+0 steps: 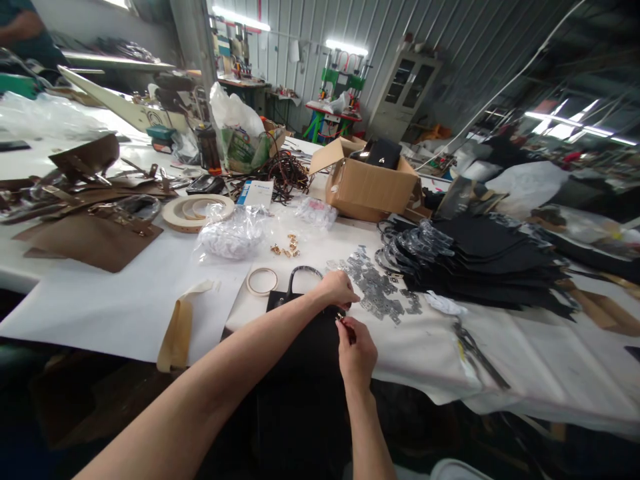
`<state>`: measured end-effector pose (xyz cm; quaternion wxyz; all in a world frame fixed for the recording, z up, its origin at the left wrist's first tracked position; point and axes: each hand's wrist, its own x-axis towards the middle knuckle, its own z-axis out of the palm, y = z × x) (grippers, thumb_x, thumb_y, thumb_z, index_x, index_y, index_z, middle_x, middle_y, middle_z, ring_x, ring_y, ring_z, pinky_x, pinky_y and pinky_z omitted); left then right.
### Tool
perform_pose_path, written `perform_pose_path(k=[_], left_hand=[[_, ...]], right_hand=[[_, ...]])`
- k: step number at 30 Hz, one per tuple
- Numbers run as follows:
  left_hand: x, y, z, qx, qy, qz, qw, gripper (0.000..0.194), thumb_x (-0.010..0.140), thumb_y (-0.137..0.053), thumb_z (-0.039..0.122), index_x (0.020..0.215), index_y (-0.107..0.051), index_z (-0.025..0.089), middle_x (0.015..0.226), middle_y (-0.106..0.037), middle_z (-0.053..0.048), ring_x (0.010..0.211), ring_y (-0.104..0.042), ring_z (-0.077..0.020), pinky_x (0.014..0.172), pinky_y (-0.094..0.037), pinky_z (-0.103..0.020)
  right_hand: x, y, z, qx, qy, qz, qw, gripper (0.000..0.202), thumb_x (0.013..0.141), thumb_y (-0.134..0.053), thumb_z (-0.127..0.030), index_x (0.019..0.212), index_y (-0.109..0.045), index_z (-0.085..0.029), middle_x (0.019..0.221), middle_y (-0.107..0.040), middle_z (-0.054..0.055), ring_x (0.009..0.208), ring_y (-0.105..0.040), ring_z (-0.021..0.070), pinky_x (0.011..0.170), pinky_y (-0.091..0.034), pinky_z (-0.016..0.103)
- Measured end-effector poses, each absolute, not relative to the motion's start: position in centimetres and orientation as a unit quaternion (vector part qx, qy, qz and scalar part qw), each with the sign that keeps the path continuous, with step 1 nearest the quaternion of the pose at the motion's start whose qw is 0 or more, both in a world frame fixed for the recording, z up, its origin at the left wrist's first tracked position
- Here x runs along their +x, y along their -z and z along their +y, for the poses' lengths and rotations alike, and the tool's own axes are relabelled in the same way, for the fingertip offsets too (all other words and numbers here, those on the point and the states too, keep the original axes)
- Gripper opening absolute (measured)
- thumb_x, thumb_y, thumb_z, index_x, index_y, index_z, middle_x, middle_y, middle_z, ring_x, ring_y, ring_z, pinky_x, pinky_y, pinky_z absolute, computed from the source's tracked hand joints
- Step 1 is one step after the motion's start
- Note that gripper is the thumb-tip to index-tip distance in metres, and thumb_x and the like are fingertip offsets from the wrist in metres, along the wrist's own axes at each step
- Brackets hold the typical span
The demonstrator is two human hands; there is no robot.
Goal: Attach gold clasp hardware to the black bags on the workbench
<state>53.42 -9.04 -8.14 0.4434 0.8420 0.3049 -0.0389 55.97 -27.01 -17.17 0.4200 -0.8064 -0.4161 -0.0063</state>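
Left hand (338,288) curls over black bag (307,340), right hand (358,350) pinching fitting (340,318).

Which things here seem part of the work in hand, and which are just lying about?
Likely in use:
- black panel with looped black handle, at the left hand and right hand
- small gold metal fittings
- flat grey metal plates

Likely just lying about:
- open brown cardboard box
- flat blue-white packet
- brown leather-like pieces

Pliers (473,345) lie near the bench's (425,353) front edge, a tan strip (177,330) overhangs it farther left, and an open cardboard box (367,192) stands toward the far edge.
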Motion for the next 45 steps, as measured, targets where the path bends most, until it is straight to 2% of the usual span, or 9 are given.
perform_pose_path(k=[5, 7, 9, 13, 15, 18, 25, 38, 45], left_hand=[[54.6, 8.7, -9.8, 0.806, 0.042, 0.318, 0.497, 0.051, 0.096, -0.057, 0.058, 0.073, -0.077, 0.017, 0.072, -0.078, -0.005, 0.067, -0.073, -0.0164, 0.068, -0.057, -0.023], [54.4, 8.7, -9.8, 0.804, 0.030, 0.320, 0.501, 0.057, 0.103, -0.042, 0.055, 0.081, -0.078, 0.017, 0.077, -0.079, -0.005, 0.069, -0.073, -0.0158, 0.070, -0.058, -0.023], [53.5, 8.5, -9.7, 0.811, 0.002, 0.331, 0.482, 0.048, 0.106, -0.039, 0.045, 0.094, -0.077, 0.017, 0.090, -0.080, -0.006, 0.080, -0.074, -0.0163, 0.078, -0.058, -0.024], [49.4, 8.2, -9.7, 0.835, -0.061, 0.381, 0.392, 0.026, 0.098, -0.053, 0.028, 0.116, -0.068, 0.017, 0.121, -0.072, -0.013, 0.116, -0.066, -0.0266, 0.103, -0.050, -0.038], [47.2, 8.4, -9.8, 0.849, -0.049, 0.395, 0.348, 0.033, 0.091, -0.065, 0.039, 0.115, -0.067, 0.016, 0.125, -0.068, -0.017, 0.122, -0.061, -0.0341, 0.105, -0.048, -0.045], [45.2, 9.4, -10.2, 0.887, 0.016, 0.378, 0.262, 0.061, 0.071, -0.082, 0.062, 0.109, -0.067, 0.016, 0.118, -0.067, -0.018, 0.120, -0.058, -0.0396, 0.099, -0.051, -0.047], [45.5, 11.0, -10.2, 0.899, 0.044, 0.380, 0.213, 0.082, 0.058, -0.088, 0.073, 0.112, -0.063, 0.016, 0.119, -0.064, -0.017, 0.119, -0.053, -0.0380, 0.100, -0.046, -0.044], [45.7, 11.1, -9.9, 0.891, 0.055, 0.384, 0.238, 0.082, 0.060, -0.088, 0.071, 0.113, -0.062, 0.014, 0.122, -0.062, -0.018, 0.123, -0.051, -0.0381, 0.102, -0.041, -0.042], [45.6, 10.9, -9.9, 0.892, 0.052, 0.381, 0.238, 0.081, 0.059, -0.089, 0.071, 0.113, -0.062, 0.016, 0.122, -0.063, -0.017, 0.122, -0.051, -0.0379, 0.101, -0.041, -0.043]], right_hand=[[57.0, 16.7, -26.2, -0.796, -0.022, -0.446, 0.409, 0.035, 0.102, -0.053, -0.044, 0.110, -0.077, -0.019, 0.105, -0.078, 0.010, 0.098, -0.073, 0.0228, 0.094, -0.053, 0.033], [57.7, 16.2, -25.7, -0.806, -0.063, -0.416, 0.415, 0.035, 0.098, -0.056, -0.047, 0.109, -0.078, -0.021, 0.107, -0.079, 0.009, 0.098, -0.074, 0.0242, 0.093, -0.054, 0.034], [58.3, 15.4, -25.2, -0.817, -0.117, -0.388, 0.410, 0.034, 0.093, -0.061, -0.048, 0.105, -0.079, -0.022, 0.106, -0.080, 0.008, 0.096, -0.074, 0.0257, 0.090, -0.055, 0.036], [59.1, 13.8, -24.3, -0.837, -0.208, -0.337, 0.378, 0.039, 0.084, -0.067, -0.050, 0.110, -0.079, -0.024, 0.086, -0.080, 0.005, 0.081, -0.075, 0.0261, 0.078, -0.055, 0.035], [59.4, 13.5, -23.8, -0.835, -0.235, -0.331, 0.373, 0.041, 0.082, -0.068, -0.048, 0.114, -0.079, -0.024, 0.077, -0.078, 0.003, 0.074, -0.074, 0.0249, 0.074, -0.055, 0.034], [59.7, 13.5, -23.3, -0.832, -0.239, -0.352, 0.357, 0.037, 0.082, -0.067, -0.045, 0.109, -0.080, -0.024, 0.078, -0.078, 0.003, 0.075, -0.075, 0.0245, 0.073, -0.055, 0.033], [60.4, 13.4, -22.7, -0.827, -0.225, -0.422, 0.297, 0.031, 0.084, -0.065, -0.037, 0.108, -0.079, -0.023, 0.079, -0.078, 0.005, 0.077, -0.075, 0.0240, 0.073, -0.056, 0.033], [61.5, 10.0, -21.1, -0.763, -0.297, -0.554, 0.152, 0.018, 0.089, -0.059, -0.023, 0.098, -0.075, -0.024, 0.068, -0.075, 0.000, 0.070, -0.074, 0.0198, 0.069, -0.049, 0.025], [62.6, 9.7, -20.1, -0.728, -0.271, -0.626, 0.067, 0.010, 0.086, -0.068, -0.019, 0.092, -0.075, -0.024, 0.072, -0.074, 0.001, 0.072, -0.071, 0.0187, 0.064, -0.044, 0.023]])
